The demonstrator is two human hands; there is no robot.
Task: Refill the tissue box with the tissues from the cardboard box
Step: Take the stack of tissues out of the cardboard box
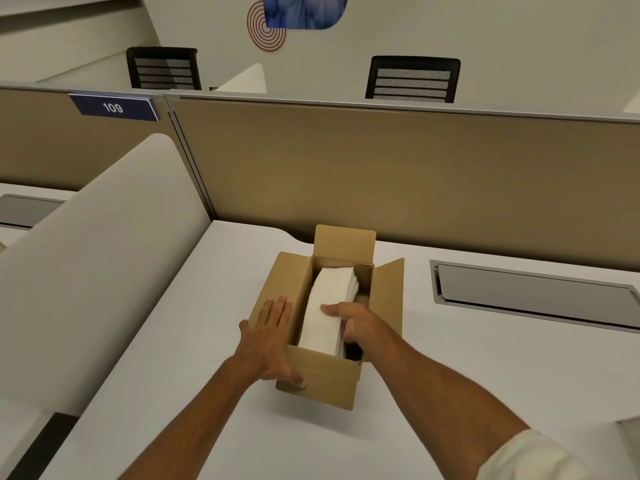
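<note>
Tissue stack gripped inside cardboard box [322, 379]
Right hand [349, 323] clasps tissues [327, 306]; left hand [270, 341] lies flat, open, on the box's left flap.

I'm looking at a white desk [485, 375] running from near to far. To the right, a grey metal cable hatch [533, 289] is set flush into its surface. Behind the desk stands a tan fabric partition [381, 168] with a metal top rail. On the left, a curved off-white side divider [93, 254] rises beside the desk. A blue sign [114, 107] reading 109 is fixed to the far-left partition. Beyond the partition I see two black mesh-backed office chairs [412, 79], well apart. On the far wall hangs a blue decal [304, 10] beside red concentric rings [265, 32].
</note>
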